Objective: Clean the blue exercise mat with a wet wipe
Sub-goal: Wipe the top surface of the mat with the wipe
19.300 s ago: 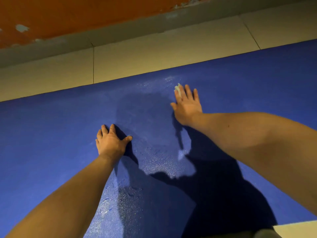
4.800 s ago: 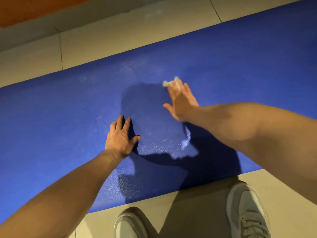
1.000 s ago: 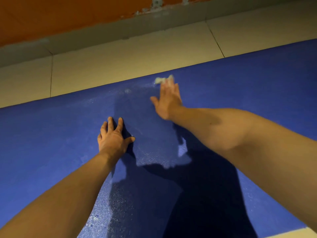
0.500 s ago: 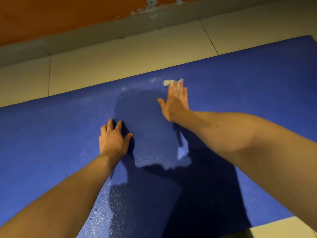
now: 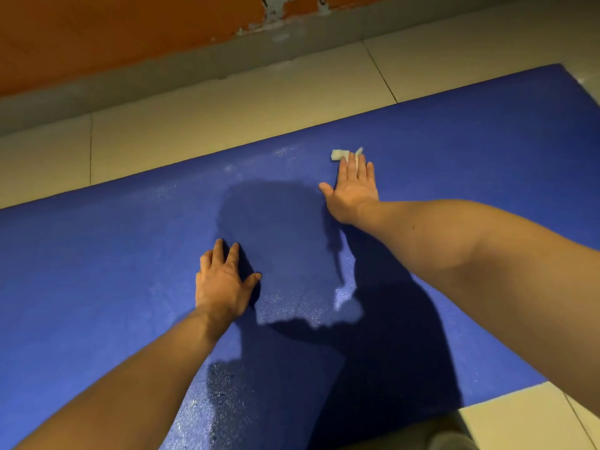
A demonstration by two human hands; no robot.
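I see the blue mat (image 5: 97, 254) finely pebbled, glistening wet beside both hands; my right hand (image 5: 354, 190) lies flat, straight fingers pressing a crumpled white wet wipe (image 5: 340, 154) at their tips. My left hand (image 5: 224, 280) rests spread on the mat, holding nothing.

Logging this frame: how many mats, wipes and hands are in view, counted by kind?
mat: 1
wipe: 1
hands: 2 (left hand, right hand)
Total: 4

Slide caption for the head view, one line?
Right hand presses a wipe on the mat; left hand rests flat nearby.
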